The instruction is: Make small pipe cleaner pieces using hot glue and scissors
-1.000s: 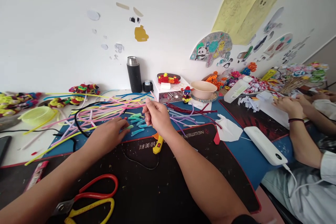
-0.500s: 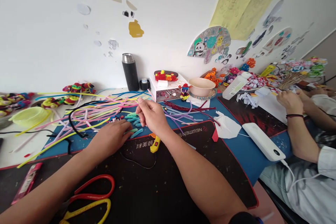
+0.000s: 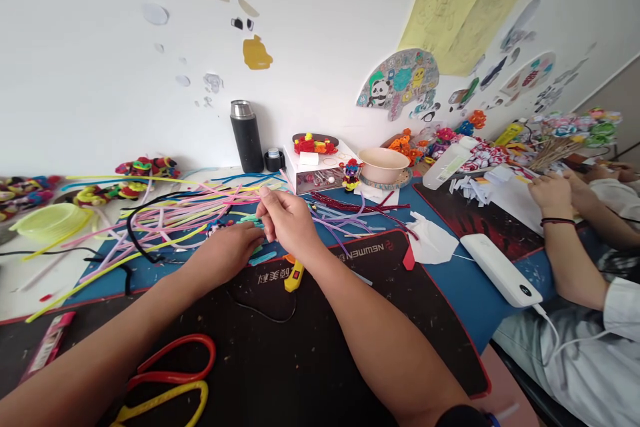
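My left hand [image 3: 227, 253] reaches over a small pile of short teal and blue pipe cleaner pieces [image 3: 263, 257], its fingers curled down together. What they may hold is hidden. Close against its fingertips, my right hand [image 3: 289, 219] is closed with the thumb on top, and I cannot make out anything in it. Beneath the right wrist lies a yellow utility knife [image 3: 294, 277]. Long pink, yellow and white pipe cleaners [image 3: 170, 217] spread behind my left hand. Scissors with red and yellow handles [image 3: 173, 373] rest near my left forearm.
A black thermos [image 3: 246, 140] stands at the wall beside a white box [image 3: 320, 177] and a beige bowl [image 3: 384, 165]. Purple and dark red pipe cleaners [image 3: 350, 207] lie right of my hands. Further right are a white power bank [image 3: 500, 270] and another person's hands [image 3: 555, 197].
My left hand has moved right, so its fingertips now meet my right hand and cover more of the teal pieces. My right hand has hardly moved.
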`<state>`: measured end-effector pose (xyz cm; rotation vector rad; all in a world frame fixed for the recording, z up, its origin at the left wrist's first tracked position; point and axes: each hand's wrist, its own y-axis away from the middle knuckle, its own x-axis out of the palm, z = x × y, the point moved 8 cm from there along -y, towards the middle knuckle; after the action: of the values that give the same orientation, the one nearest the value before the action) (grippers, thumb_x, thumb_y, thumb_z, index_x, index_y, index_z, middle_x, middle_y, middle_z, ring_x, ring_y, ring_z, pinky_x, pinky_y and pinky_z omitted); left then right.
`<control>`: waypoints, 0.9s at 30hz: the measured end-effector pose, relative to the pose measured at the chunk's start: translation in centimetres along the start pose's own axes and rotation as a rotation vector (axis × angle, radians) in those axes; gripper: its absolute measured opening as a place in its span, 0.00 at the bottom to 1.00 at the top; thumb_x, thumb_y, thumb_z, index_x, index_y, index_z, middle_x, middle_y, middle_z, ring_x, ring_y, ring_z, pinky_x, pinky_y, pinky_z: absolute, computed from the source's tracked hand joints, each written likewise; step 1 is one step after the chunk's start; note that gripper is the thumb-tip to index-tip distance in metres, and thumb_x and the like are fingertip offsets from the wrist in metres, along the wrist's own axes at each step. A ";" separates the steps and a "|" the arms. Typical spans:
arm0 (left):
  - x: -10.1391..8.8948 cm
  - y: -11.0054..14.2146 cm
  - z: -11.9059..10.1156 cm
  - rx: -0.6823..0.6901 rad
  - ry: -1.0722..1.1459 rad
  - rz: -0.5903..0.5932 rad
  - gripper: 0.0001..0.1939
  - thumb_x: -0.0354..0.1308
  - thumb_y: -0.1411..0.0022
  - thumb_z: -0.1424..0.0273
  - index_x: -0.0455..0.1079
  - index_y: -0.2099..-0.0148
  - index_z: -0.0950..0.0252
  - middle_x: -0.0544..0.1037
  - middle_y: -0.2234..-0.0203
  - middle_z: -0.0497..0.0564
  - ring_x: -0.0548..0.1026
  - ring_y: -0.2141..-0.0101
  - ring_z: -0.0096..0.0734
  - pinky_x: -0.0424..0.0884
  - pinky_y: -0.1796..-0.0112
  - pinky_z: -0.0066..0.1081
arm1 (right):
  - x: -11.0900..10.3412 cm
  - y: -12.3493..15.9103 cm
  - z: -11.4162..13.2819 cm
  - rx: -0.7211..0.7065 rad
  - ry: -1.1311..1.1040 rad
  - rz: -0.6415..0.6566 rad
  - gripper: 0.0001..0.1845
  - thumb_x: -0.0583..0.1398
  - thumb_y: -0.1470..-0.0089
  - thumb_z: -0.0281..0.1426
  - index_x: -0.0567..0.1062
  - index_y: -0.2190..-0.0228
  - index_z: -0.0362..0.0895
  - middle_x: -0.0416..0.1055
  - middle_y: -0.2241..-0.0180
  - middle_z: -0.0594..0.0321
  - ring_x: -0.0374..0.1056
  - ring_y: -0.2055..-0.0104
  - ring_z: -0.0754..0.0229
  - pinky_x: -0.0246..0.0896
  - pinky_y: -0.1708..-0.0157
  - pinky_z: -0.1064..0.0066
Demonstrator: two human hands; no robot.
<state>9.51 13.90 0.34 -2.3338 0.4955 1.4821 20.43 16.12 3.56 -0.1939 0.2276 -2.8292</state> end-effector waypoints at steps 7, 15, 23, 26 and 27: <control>-0.9 -0.4 0.8 -0.046 -0.105 0.006 0.20 0.44 0.28 0.64 0.78 0.60 0.60 0.85 0.62 0.59 0.81 0.64 0.48 0.71 0.63 0.39 | 0.3 0.2 0.4 -0.034 -0.009 0.020 0.29 0.56 0.32 0.56 0.71 0.74 0.46 0.61 0.86 0.73 0.59 0.85 0.67 0.56 0.79 0.73; -0.5 -0.6 0.3 0.040 -0.115 -0.020 0.19 0.45 0.27 0.65 0.79 0.60 0.59 0.84 0.62 0.57 0.81 0.61 0.45 0.72 0.58 0.37 | 0.1 0.1 0.3 -0.023 0.001 0.003 0.30 0.56 0.32 0.57 0.71 0.74 0.46 0.60 0.85 0.73 0.58 0.85 0.67 0.56 0.80 0.73; -3.1 -0.7 3.3 -0.057 -0.246 -0.101 0.21 0.45 0.29 0.61 0.79 0.60 0.62 0.84 0.64 0.59 0.79 0.63 0.50 0.70 0.62 0.41 | 0.3 0.4 0.9 -0.046 0.024 0.018 0.31 0.56 0.32 0.57 0.71 0.74 0.46 0.61 0.85 0.72 0.60 0.85 0.67 0.58 0.79 0.75; -3.1 -0.8 3.1 -0.050 -0.310 -0.091 0.22 0.45 0.29 0.63 0.80 0.62 0.61 0.84 0.65 0.59 0.79 0.62 0.51 0.71 0.59 0.42 | 0.3 0.4 1.0 -0.042 0.020 0.010 0.31 0.58 0.33 0.58 0.71 0.74 0.46 0.61 0.85 0.73 0.60 0.85 0.67 0.57 0.79 0.75; -2.9 -0.9 2.9 -0.043 -0.325 -0.081 0.22 0.45 0.29 0.64 0.81 0.63 0.61 0.84 0.65 0.59 0.79 0.61 0.51 0.71 0.58 0.43 | 0.3 0.4 0.9 -0.038 0.019 0.008 0.31 0.58 0.34 0.58 0.71 0.74 0.46 0.61 0.85 0.73 0.60 0.85 0.67 0.57 0.79 0.75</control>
<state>6.46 16.30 1.90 -2.0583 0.2822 1.8013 20.40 15.47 4.44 -0.1745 0.2855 -2.8212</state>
